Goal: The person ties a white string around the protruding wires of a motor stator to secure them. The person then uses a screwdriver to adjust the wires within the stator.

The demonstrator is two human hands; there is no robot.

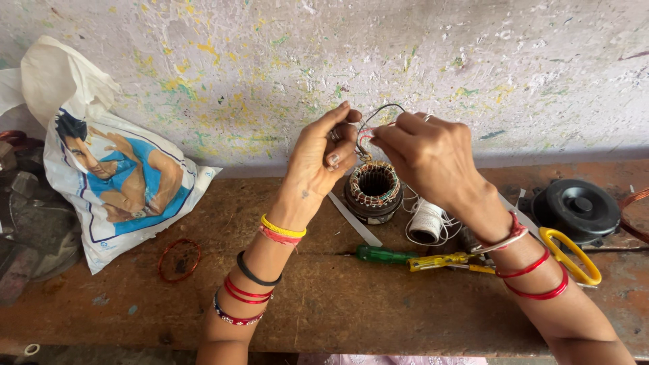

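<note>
- Wound stator: upright on wooden bench, below both hands.
- Lead wires: rising from stator, pinched by left hand and right hand.
- White thread spool, green screwdriver, yellow scissors: nearby.
- Printed bag: far left.

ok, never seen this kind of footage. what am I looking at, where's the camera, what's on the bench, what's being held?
There is no machine here: a person works with two bare hands, filmed by one camera worn on the head, looking down at a worn wooden bench against a paint-flecked wall.

The left hand and right hand pinch thin wires that rise from a round motor coil standing on the bench. Both wrists wear bangles.

Beside the coil lie a spool of white thread, a green-handled screwdriver, a yellow-handled one, yellow-handled scissors and a black round part. At left are a printed plastic bag and a loop of copper wire.
</note>
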